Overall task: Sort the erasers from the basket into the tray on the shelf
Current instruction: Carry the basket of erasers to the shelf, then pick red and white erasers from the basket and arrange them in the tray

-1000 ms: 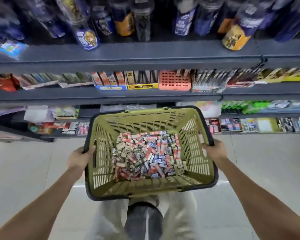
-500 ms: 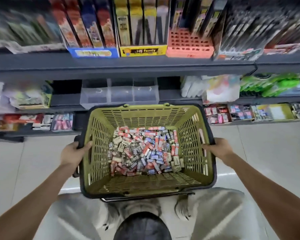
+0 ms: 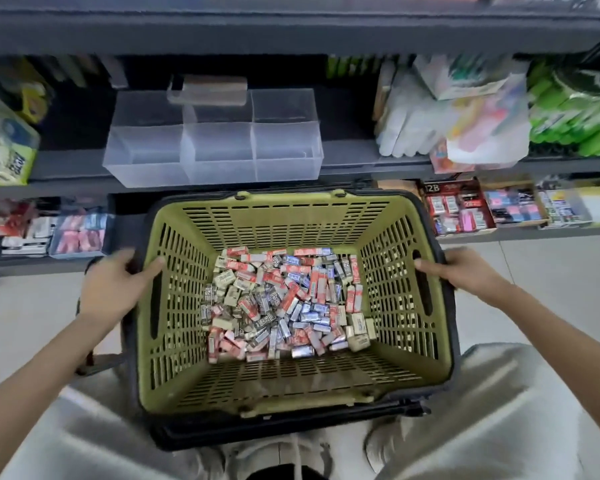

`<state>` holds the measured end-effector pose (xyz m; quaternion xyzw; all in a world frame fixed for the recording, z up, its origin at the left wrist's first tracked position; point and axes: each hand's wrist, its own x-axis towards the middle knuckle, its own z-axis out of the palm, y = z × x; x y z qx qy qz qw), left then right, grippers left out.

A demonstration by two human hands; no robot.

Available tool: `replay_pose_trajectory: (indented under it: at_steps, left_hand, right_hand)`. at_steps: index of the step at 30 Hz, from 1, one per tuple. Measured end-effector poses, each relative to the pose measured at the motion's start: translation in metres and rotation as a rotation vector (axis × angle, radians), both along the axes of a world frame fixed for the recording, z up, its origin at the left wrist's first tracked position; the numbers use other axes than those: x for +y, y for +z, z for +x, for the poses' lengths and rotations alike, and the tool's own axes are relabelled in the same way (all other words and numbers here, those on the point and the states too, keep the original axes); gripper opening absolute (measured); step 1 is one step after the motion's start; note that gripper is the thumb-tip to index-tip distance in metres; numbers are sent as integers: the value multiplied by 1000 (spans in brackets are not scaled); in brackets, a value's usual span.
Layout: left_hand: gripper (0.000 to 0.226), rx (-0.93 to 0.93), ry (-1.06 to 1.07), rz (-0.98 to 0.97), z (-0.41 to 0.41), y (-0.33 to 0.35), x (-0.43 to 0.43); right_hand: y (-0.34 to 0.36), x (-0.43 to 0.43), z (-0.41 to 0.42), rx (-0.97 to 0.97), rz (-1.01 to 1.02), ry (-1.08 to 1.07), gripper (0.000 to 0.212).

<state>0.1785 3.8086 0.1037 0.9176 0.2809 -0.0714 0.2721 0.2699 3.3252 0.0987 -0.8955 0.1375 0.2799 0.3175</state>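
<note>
Head view. The person holds the basket (image 3: 284,216) by its two side walls, in front of the shelf (image 3: 357,157). The left hand (image 3: 115,285) grips the left rim and the right hand (image 3: 465,271) grips the right rim. Each has its thumb hooked inside the wall and its other fingers outside.

Progress: the sorting appears not yet begun. Every eraser in view lies in the heap of erasers (image 3: 281,306) on the basket floor. The tray (image 3: 215,147), just beyond the basket's far rim, shows nothing in its three front compartments. What sits at its far edge is too blurred to tell. The whole job is left, judged from this: picking erasers out and placing them by kind.

Materials and shapes: the basket is rigid olive-green plastic with slotted, sloping walls, a dark rim and dark handles folded down. The erasers are small rectangular blocks in printed sleeves of red-and-white, blue and beige, lying jumbled at all angles. The tray is translucent, frosted plastic with thin straight partitions and square corners. The shelf is dark, matt and flat. Boxed small packs (image 3: 454,209) stand on a lower level to the right.
</note>
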Motion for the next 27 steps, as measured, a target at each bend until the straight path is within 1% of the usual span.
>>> replay_pose_trajectory:
  at_steps: [2,4,5,9,11,14,16,17,18,19,21,22,24,25,27]
  left_hand:
    - [39,-73,-99,136,23,-1,0]
    - [49,-130,-177,242,46,-3,-4]
    - [53,-154,-230,281,55,-5,-6]
    - [59,-244,-447,464,73,-21,-13]
    - [61,-269,-486,546,72,-25,-13]
    - [67,-317,-513,606,54,-27,-14]
    - [70,-296,-528,607,35,-28,-18]
    - [70,-277,-533,603,26,-29,-20]
    - [70,-261,-535,602,17,-30,-23]
    - [69,-247,-538,610,9,-31,-25]
    - [69,-218,-537,633,-4,-31,-28]
    - [69,-212,-532,628,-9,-30,-30]
    - [68,-199,-516,613,-14,-27,-33]
    - [68,-184,-506,615,-14,-26,-34]
    - [66,-167,-489,613,-14,-24,-34]
  right_hand:
    - [-1,6,15,-150,-96,93,43]
    - [-8,15,26,-275,-257,185,49]
    - [-12,19,30,-323,-316,197,49]
    - [-27,25,31,-488,-445,182,46]
    - [-27,27,26,-672,-556,196,47]
    - [-23,39,6,-1052,-696,276,44]
    - [-23,58,-15,-1231,-681,337,35]
    - [-26,69,-24,-1251,-621,368,31]
    - [-30,81,-31,-1177,-526,397,28]
    - [-35,93,-36,-1010,-427,409,28]
    - [-51,111,-39,-574,-269,411,30]
    - [-61,118,-39,-428,-204,410,30]
    - [-81,129,-35,-282,-152,421,32]
    - [-90,133,-32,-237,-163,431,33]
    - [-106,140,-25,-172,-228,457,44]
